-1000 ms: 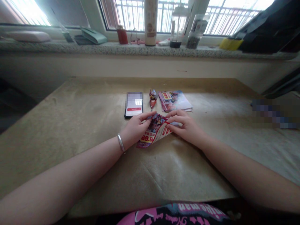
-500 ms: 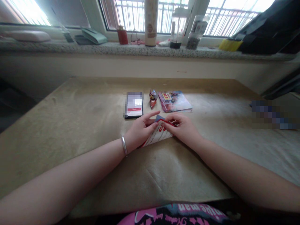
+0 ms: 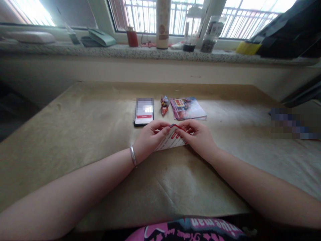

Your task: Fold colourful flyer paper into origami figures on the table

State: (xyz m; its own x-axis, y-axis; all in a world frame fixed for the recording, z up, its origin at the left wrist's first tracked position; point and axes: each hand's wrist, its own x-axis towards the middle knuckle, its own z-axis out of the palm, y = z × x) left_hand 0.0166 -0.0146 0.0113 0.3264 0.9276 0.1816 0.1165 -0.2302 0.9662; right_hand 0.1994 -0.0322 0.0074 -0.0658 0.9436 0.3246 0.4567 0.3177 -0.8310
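Observation:
Between my hands is a folded sheet of printed paper (image 3: 170,142), white with red edging and rows of print, its peak pointing away from me. My left hand (image 3: 152,134), with a silver bangle at the wrist, pinches the paper near the peak from the left. From the other side my right hand (image 3: 197,134) grips it, thumb lying on the printed face. Beyond the hands lie a phone (image 3: 144,113) with a lit screen, a small folded paper piece (image 3: 164,105) in several colours, and a stack of printed leaflets (image 3: 192,108).
The tan tabletop (image 3: 100,110) runs back to a wall under a stone windowsill (image 3: 140,53). On the sill stand a red container (image 3: 132,36), a tall cylinder (image 3: 163,26) and clear jars (image 3: 209,36). A blurred item (image 3: 293,124) lies at the far right.
The paper's two sides have come together at the peak, and the bluish tip that stuck up there no longer shows. My left fingers, stretched out before, have curled in onto it.

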